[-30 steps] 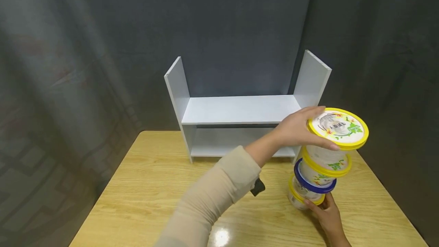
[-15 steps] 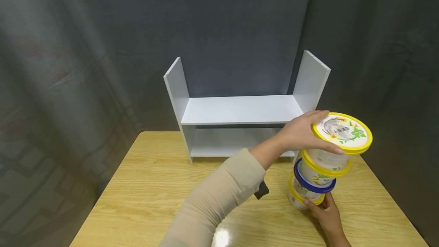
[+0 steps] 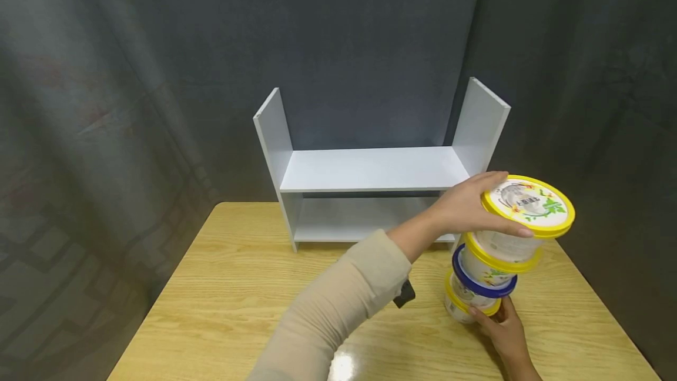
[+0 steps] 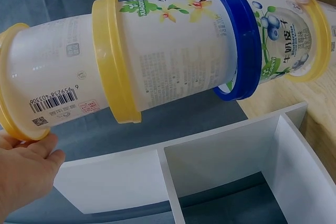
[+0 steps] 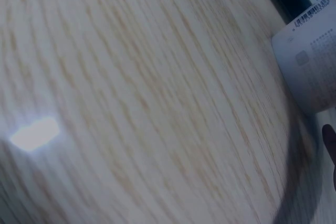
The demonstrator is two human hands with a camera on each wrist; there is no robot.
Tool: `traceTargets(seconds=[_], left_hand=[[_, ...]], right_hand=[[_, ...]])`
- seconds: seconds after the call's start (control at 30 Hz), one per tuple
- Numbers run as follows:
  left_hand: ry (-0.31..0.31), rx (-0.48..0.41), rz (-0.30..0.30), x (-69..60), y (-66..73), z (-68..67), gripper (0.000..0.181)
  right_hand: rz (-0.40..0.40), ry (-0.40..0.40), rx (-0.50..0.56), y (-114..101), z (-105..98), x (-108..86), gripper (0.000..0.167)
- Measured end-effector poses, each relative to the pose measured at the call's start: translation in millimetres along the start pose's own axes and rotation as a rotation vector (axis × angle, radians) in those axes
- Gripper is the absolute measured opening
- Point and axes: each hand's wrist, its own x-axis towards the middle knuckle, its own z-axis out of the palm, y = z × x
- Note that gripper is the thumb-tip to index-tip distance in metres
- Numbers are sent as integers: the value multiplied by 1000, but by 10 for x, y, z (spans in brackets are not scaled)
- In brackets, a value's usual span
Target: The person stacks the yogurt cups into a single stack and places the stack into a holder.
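Several lidded tubs stand in one stack at the table's right side. The top tub (image 3: 529, 204) has a yellow lid; my left hand (image 3: 465, 207) grips it by the rim, thumb on the near side. Below it sit another yellow-lidded tub (image 3: 499, 262), then a blue-lidded tub (image 3: 478, 287). At the bottom is a yellow-lidded tub (image 3: 459, 312), which my right hand (image 3: 505, 331) holds, its thumb at the lid's edge. The stack leans outward in the head view. In the right wrist view only the bottom tub's side (image 5: 310, 61) and a dark fingertip (image 5: 329, 140) show.
A white two-level shelf (image 3: 370, 169) with tall side panels stands at the table's back, just left of the stack. Dark grey curtains (image 3: 381, 46) hang behind and beside the wooden table (image 3: 227, 287). A small black device (image 3: 405, 294) hangs under my left wrist.
My left hand has shifted slightly right and down with the top tub, mostly in the first half second. The right hand and lower tubs have hardly moved.
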Motion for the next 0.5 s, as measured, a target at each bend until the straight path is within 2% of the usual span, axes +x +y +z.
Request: traceTargets(seconds=[0.33, 0.5], left_hand=[[-5, 8, 36, 19, 0, -21, 88], [15, -40, 34, -17, -34, -58, 88]], right_hand=[[-29, -4, 4, 10, 13, 30, 63], [-13, 0, -24, 9, 11, 34, 64]])
